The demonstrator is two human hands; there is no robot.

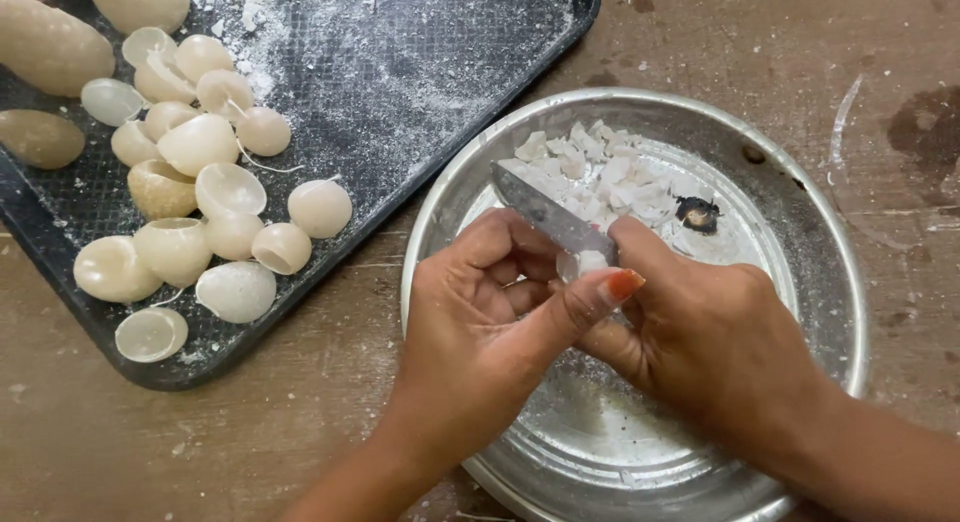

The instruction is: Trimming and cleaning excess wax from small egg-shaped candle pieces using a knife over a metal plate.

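A small white waxy piece (590, 263) is pinched by the left hand (480, 322) over a round metal pan (820, 282); a steel knife (545, 214) is gripped by the right hand (700, 332). Pale glossy domed shells (200, 142) lie on a dusty black tray (420, 72).

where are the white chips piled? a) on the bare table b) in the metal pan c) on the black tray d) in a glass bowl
b: the white chips lie heaped inside the round metal pan, just beyond the knife that the hands hold over it; the black tray carries pale rounded shells and powder instead.
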